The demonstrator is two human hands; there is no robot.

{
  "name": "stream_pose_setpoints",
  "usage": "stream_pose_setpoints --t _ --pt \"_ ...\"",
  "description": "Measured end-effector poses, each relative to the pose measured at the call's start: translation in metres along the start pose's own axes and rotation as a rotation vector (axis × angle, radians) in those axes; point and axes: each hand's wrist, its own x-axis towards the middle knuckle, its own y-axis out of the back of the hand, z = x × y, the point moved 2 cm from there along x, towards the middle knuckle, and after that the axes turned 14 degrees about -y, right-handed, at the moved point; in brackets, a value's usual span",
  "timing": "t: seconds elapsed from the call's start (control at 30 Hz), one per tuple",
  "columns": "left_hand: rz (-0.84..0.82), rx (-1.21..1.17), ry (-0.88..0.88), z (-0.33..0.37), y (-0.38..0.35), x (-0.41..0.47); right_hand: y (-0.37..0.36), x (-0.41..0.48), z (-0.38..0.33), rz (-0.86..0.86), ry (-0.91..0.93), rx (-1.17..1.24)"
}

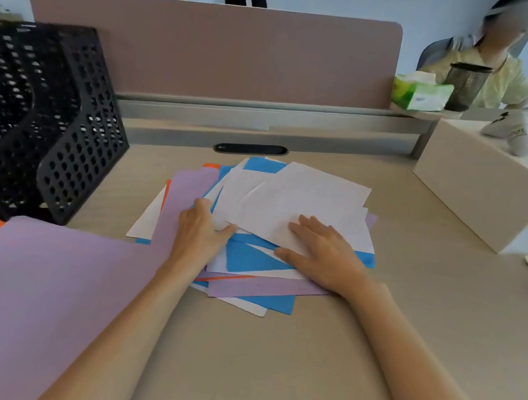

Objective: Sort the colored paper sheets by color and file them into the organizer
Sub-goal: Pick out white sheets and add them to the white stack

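My right hand [319,251] is lying flat, unclenched, on flimsy, slippery white sheets [305,197] — I'm favouring an edge pinch; whether my left hand [199,230] is gripping, I cannot tell.

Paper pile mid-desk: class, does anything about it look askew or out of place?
Yes. The pile is askew: white, blue, purple and orange sheets fan out at different angles, colours mixed. The left hand and right hand rest on it.

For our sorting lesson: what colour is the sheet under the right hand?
The sheet is white; head view.
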Motion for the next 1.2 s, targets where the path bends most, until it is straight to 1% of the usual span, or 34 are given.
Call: stream_pose_setpoints --t 0.13,0.2,0.27,0.33,0.4,0.47,0.57,0.67,0.73,0.8,0.87,0.9,0.93,1.03,1.07,1.2 --pt "0.053 -0.179 0.008 -0.003 0.000 -0.001 -0.002 -0.001 0.006 -0.009 0.039 0.032" --pt "0.105 -0.288 0.048 -0.003 0.001 0.001 0.000 0.000 0.008 0.055 0.042 0.082" --pt "0.115 -0.348 0.114 -0.004 0.003 0.002 0.001 -0.001 0.011 0.123 0.040 0.150" --pt "0.077 -0.255 0.106 -0.007 0.002 0.002 0.002 -0.003 0.014 0.151 0.042 0.203" --pt "0.035 -0.052 0.048 -0.007 0.000 0.000 0.000 -0.006 0.014 0.125 0.057 0.208" --pt "0.025 0.040 0.023 -0.004 -0.001 -0.003 -0.001 -0.007 0.014 0.095 0.065 0.211" --pt "0.024 -0.023 0.065 -0.003 0.000 -0.002 -0.003 -0.005 0.014 0.098 0.045 0.224" --pt "0.014 0.020 0.071 -0.005 0.001 -0.001 -0.004 -0.003 0.016 0.120 0.043 0.259" --pt "0.001 0.005 0.066 -0.004 0.001 0.001 -0.005 -0.002 0.016 0.144 0.053 0.276" --pt "-0.004 -0.100 0.079 -0.004 0.001 0.005 -0.006 0.002 0.016 0.177 0.046 0.297" --pt "0.020 -0.244 0.097 -0.005 0.002 0.006 -0.008 0.004 0.018 0.199 0.031 0.307" --pt "0.033 -0.274 0.111 -0.006 0.003 0.004 -0.009 0.005 0.018 0.198 0.026 0.304" --pt "0.034 -0.257 0.116 -0.006 0.004 0.002 -0.010 0.005 0.018 0.196 0.022 0.301" --pt "0.019 -0.016 0.080 -0.005 0.008 -0.002 -0.013 0.005 0.017 0.194 0.015 0.301" --pt "0.014 0.011 0.073 -0.005 0.009 -0.002 -0.013 0.006 0.016 0.192 0.012 0.304" --pt "-0.062 -0.174 0.132 -0.006 0.005 0.005 -0.014 0.005 0.016 0.196 0.039 0.320"
